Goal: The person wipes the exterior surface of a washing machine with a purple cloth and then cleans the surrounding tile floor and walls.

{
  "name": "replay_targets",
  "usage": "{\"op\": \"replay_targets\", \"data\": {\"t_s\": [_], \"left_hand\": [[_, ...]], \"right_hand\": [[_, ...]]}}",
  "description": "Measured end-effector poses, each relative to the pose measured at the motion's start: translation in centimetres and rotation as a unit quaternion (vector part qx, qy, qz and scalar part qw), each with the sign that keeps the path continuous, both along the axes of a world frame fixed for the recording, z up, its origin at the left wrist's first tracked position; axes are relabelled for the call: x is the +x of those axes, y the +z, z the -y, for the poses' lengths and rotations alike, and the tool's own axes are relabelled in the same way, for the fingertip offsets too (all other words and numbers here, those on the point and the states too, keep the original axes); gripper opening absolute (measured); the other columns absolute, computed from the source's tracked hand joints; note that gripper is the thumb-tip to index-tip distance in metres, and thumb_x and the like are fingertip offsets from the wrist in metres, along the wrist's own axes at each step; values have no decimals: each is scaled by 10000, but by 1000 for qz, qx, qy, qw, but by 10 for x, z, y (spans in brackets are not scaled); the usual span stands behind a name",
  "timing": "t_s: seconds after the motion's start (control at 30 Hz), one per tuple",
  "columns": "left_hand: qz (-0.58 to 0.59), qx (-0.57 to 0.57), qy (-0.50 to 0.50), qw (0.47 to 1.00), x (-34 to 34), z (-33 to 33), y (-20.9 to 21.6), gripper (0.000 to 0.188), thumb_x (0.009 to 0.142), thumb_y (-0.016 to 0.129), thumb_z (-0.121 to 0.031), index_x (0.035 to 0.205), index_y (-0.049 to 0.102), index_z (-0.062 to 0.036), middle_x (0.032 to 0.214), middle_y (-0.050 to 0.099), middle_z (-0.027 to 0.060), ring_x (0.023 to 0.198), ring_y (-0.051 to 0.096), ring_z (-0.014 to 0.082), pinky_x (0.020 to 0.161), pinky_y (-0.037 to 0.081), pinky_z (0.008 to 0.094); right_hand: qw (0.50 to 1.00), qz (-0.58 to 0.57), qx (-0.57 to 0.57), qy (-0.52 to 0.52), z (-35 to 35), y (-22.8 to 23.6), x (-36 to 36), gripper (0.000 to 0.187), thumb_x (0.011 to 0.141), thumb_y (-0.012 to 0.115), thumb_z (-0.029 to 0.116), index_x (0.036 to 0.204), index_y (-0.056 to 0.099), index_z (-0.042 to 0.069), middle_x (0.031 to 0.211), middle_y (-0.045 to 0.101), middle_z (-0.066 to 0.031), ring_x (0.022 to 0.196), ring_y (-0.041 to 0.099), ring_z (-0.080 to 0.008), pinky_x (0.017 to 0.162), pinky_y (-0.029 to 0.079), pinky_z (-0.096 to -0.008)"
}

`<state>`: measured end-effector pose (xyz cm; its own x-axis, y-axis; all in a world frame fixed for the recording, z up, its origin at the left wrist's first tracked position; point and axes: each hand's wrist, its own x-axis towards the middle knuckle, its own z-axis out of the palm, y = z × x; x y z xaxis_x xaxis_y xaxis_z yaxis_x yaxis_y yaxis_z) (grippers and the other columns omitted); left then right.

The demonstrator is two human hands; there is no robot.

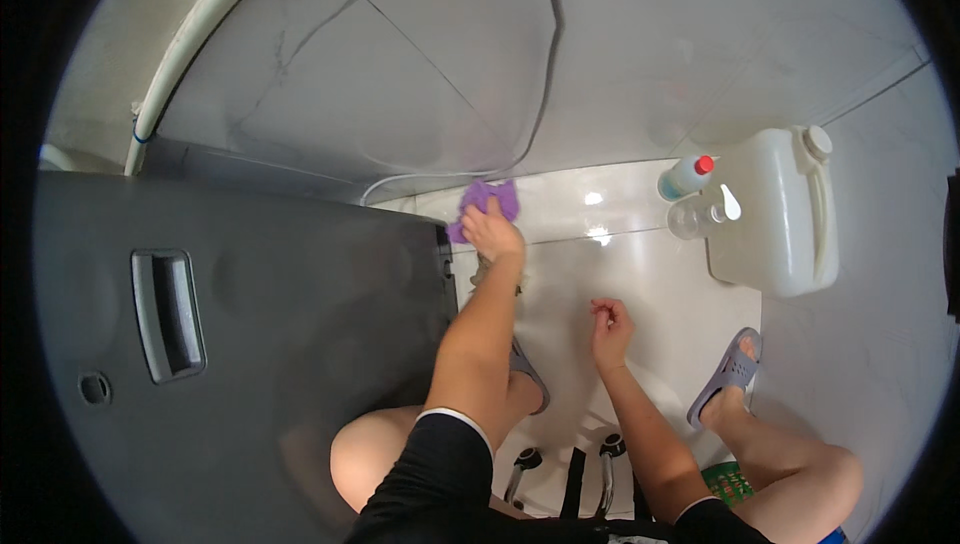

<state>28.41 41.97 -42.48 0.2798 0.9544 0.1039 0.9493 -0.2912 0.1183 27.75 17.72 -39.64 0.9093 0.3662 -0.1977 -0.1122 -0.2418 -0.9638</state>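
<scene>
My left hand (493, 234) presses on a crumpled purple cloth (500, 199), fingers bent into it, on the floor by the foot of the wall and beside the corner of a dark grey appliance (300, 274). A small greyish-brown thing (478, 270) shows partly behind my left forearm; its kind cannot be made out. Over the floor to the right hovers my right hand (610, 332), fingers curled in, with nothing visible in it.
At the right wall stand a large white jug (770, 214), a clear pump bottle (690, 219) and a red-capped bottle (682, 180). A grey cable (545, 94) runs down the tiled wall. My slippered feet flank a chromed metal frame (608, 474). Something green (727, 484) sits under my right leg.
</scene>
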Motion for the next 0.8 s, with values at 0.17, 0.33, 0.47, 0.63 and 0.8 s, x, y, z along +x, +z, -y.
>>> {"op": "replay_targets", "data": {"t_s": [0.17,0.33,0.47,0.63,0.8], "left_hand": [[-34,-194,75,978,-22,-53,-23,608,809,511,-185,1389,343,-257,1373,328,290,1309,279,411,1014,302,417],[-106,-266,2,958,-6,-40,-23,699,797,522,-245,1441,263,-158,1349,364,336,1307,283,455,1087,192,484],[-129,-204,-112,964,16,15,-29,658,839,511,-290,1425,292,-84,1276,452,338,1309,281,467,1103,158,478],[-158,-192,-199,948,12,109,-33,666,828,539,-239,1432,301,-92,1366,322,356,1318,235,494,1097,149,526],[-45,-217,-181,958,-26,187,-28,650,840,525,-191,1444,290,-145,1376,295,364,1333,176,505,1072,225,540]], "right_hand": [[998,-39,43,-8,-21,-1,8,164,878,451,-23,915,605,20,777,614,-56,721,586,-120,641,465,-248],[997,-44,38,-49,-10,-3,9,165,871,449,-18,904,607,14,796,628,-54,729,595,-116,648,456,-233],[996,-48,42,-63,-6,-1,7,166,871,448,-13,897,610,11,796,631,-54,735,595,-114,655,450,-227],[997,-49,12,-50,14,-3,5,160,874,442,-40,899,597,-12,841,627,-68,757,601,-130,706,474,-247],[996,-53,-21,-65,49,-23,-4,176,852,434,-56,877,604,-15,817,627,-69,733,593,-128,698,475,-247]]}}
